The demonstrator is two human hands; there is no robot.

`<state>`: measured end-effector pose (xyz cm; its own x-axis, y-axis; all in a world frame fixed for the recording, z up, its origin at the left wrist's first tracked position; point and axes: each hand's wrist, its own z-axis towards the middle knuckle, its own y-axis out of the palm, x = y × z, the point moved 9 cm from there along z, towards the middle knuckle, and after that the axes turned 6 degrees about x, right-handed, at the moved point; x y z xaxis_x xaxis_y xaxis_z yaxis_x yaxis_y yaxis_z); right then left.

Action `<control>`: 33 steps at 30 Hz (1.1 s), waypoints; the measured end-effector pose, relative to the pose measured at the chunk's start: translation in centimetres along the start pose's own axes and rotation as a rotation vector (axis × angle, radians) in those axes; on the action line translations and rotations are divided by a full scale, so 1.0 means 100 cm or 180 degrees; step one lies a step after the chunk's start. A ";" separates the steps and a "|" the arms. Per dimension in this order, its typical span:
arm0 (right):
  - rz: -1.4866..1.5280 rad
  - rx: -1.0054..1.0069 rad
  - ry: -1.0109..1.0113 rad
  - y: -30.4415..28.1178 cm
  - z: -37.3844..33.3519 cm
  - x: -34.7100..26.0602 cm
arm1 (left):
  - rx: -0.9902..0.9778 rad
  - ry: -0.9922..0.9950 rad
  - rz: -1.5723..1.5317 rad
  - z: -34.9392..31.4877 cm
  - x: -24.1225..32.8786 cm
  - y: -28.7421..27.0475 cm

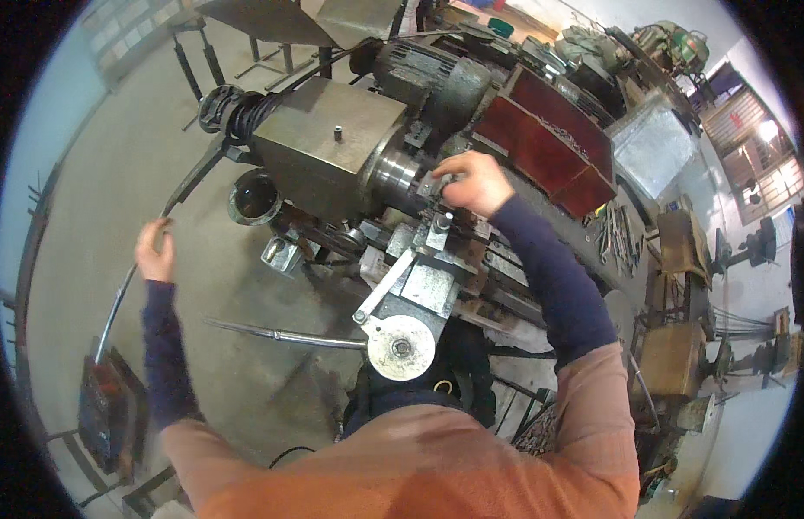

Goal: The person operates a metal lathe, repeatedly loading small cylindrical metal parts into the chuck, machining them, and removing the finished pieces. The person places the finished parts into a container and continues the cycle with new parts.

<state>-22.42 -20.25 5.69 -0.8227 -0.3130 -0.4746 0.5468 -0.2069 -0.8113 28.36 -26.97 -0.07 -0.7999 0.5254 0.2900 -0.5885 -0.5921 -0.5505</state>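
Observation:
I stand over a grey metal lathe (333, 147). My left hand (154, 251) reaches out to the left and is closed around a long thin dark bar (181, 186) that runs from the headstock end down toward the floor. My right hand (475, 183) rests at the chuck (393, 173), fingers curled on a small grey metal part beside the tool post (441, 227). What exactly the fingers pinch is hidden. A round handwheel (400, 348) and a flat lever (383, 290) sit on the carriage below.
An electric motor (436, 78) sits behind the headstock. A dark red chip tray (549, 138) lies to the right, with hand tools (618, 233) beyond it. A red box (108, 406) stands on the concrete floor at the left. Benches and clutter fill the right side.

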 end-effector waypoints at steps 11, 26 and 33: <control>-0.0214 0.0933 0.1922 -0.167 -0.299 0.119 | -0.3563 -0.0109 0.1509 -0.171 -0.045 0.244; -0.2783 -0.0325 0.4868 -0.262 -0.730 0.288 | -0.2526 -0.3185 -0.0645 -0.213 -0.046 0.049; -0.2963 -0.0354 0.5389 -0.231 -0.775 0.253 | -0.0927 -0.4256 -0.1027 -0.251 -0.050 0.004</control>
<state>-67.94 48.46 -14.05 -0.1151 0.9401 0.3209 -0.0382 0.3186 -0.9471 35.03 -14.52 -21.39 -0.2386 -0.4558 0.8575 -0.8517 -0.3260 -0.4102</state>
